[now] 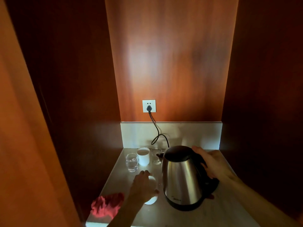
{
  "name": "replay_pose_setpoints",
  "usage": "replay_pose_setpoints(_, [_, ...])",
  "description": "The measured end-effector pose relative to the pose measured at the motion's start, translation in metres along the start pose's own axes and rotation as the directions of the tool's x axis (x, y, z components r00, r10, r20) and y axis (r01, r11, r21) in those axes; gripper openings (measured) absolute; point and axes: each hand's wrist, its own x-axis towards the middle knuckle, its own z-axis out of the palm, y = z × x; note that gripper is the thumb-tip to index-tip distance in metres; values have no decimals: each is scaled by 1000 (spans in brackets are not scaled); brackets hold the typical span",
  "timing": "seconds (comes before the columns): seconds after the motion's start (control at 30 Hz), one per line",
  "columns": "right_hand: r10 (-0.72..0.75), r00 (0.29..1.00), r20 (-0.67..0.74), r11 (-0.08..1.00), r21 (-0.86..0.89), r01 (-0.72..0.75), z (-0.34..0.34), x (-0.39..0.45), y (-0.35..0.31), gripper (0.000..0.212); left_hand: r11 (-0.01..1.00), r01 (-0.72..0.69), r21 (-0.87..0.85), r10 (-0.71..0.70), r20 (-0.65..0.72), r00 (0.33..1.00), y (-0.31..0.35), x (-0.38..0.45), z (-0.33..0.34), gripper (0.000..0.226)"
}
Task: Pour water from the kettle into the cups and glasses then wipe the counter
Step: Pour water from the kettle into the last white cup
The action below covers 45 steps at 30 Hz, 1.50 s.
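Observation:
A steel kettle point(182, 179) with a black lid stands on the pale counter point(229, 208). My right hand point(211, 163) is wrapped around its black handle. My left hand point(141, 187) covers a white cup point(151, 200) in front of the kettle, gripping it from above. Further back stand another white cup point(143, 156), a clear glass point(132, 162) to its left holding some water, and a second glass point(155, 157) to its right, partly hidden by the kettle's spout. A crumpled red cloth point(106, 206) lies at the counter's front left.
A black cord point(155, 130) runs from a white wall socket point(148, 106) down to behind the kettle. Dark wooden walls close in the counter on the left, back and right. A pale backsplash point(196, 135) lines the rear.

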Motion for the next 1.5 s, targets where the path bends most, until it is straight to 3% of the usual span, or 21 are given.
replay_pose_setpoints(0.13, [23, 1000, -7, 999, 43, -23, -2, 1, 3, 39, 1000, -18, -11, 18, -3, 1000, -4, -1, 8, 74])
replay_pose_setpoints(0.27, [57, 997, -41, 998, -18, -58, -1, -1, 1, 62, 999, -40, -14, 40, 15, 999, -7, -5, 10, 75])
replay_pose_setpoints(0.47, [100, 995, 13, 987, -130, -97, 0, 1, -6, 55, 992, -45, -114, 59, 117, 991, -29, -4, 6, 90])
replay_pose_setpoints(0.57, [101, 994, 39, 972, -215, -90, 5, 4, -9, 52, 985, -51, -164, 65, 83, 994, -41, -5, 4, 101])
replay_pose_setpoints(0.9, [149, 981, 126, 859, -507, -65, 27, 16, -22, 54, 952, -19, -305, 23, 11, 1000, -52, -11, 12, 98])
replay_pose_setpoints(1.5, [174, 958, 230, 615, -785, 77, 64, 56, -16, 54, 944, -11, -329, -5, -50, 999, -53, -18, 15, 92])
